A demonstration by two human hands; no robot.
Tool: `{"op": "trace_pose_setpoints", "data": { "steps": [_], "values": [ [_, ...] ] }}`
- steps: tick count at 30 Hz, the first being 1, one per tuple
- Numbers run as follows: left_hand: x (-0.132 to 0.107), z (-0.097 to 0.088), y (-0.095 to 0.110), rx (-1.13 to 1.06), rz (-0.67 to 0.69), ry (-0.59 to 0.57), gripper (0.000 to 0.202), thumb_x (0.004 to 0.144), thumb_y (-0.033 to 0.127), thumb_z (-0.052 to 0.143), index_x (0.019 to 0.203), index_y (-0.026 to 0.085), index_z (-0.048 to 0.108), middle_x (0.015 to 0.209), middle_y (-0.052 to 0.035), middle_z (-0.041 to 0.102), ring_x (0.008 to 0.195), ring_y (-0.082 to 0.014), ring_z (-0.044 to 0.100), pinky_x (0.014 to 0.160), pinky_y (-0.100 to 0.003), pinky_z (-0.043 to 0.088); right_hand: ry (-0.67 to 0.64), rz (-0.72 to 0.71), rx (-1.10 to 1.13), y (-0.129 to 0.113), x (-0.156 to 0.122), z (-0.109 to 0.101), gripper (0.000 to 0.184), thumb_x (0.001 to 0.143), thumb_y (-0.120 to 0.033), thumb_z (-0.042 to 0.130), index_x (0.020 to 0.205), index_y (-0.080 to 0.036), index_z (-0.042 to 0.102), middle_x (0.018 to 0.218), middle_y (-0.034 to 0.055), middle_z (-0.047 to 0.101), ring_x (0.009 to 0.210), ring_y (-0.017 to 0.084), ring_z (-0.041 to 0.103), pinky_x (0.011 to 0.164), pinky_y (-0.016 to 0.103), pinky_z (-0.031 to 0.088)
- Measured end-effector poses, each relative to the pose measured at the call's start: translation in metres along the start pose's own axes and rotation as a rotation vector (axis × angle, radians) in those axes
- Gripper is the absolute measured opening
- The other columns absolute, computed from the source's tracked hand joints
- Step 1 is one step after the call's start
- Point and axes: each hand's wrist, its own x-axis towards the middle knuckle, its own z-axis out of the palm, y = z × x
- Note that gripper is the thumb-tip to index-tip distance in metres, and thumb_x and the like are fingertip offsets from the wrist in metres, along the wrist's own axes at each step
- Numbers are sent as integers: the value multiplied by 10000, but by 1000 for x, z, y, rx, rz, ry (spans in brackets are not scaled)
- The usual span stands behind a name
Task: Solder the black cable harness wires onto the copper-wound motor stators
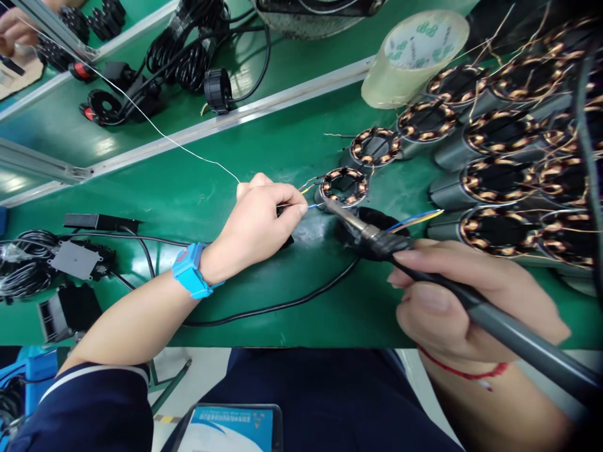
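My left hand (pixel 264 216) is closed, thumb and forefinger pinching a blue wire (pixel 311 206) at the near motor stator (pixel 346 186). A thin silvery solder wire (pixel 188 150) runs from the upper left into this hand. Yellow and reddish leads (pixel 308 187) also stick out of the stator toward my fingers. My right hand (pixel 452 301) grips a soldering iron (pixel 424 276) like a pen. The iron's tip points at the blue wire's end beside the stator; whether they touch I cannot tell. Just behind is another copper-wound stator (pixel 375 147).
Many stators (pixel 499 179) crowd the right side. A roll of clear tape (pixel 414 56) stands at the back. Beyond a metal rail (pixel 226 122) lie black cable coils (pixel 188 50). A black cable (pixel 264 311) crosses the green bench; boxes and cables (pixel 75 260) sit left. Another person's hand (pixel 19 28) shows top left.
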Motion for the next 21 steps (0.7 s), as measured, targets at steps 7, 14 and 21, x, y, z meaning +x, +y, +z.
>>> {"op": "trace_pose_setpoints", "data": {
  "steps": [7,14,21],
  "values": [
    [-1,0,0,-21,9,-6,169,842,208,568,714,188,676,738,3,685,843,-192,516,882,-397,374,-176,-88,-63,-10,30,-8,411,928,-138,580,1309,-292,590,868,39,667,710,173,617,638,318,521],
    [-1,-1,0,-39,-8,-13,163,842,226,566,735,184,682,710,-1,662,859,-199,520,916,-426,369,-347,126,-55,-5,68,-16,378,1012,-279,532,1382,-352,498,1194,-6,625,961,164,668,767,268,581],
    [1,-2,1,-26,-7,-20,170,855,227,564,751,188,693,723,0,676,844,-193,526,909,-420,376,-556,22,-56,22,82,1,406,910,-306,533,1304,-268,444,965,14,628,826,191,638,685,314,506]
  ]
}}
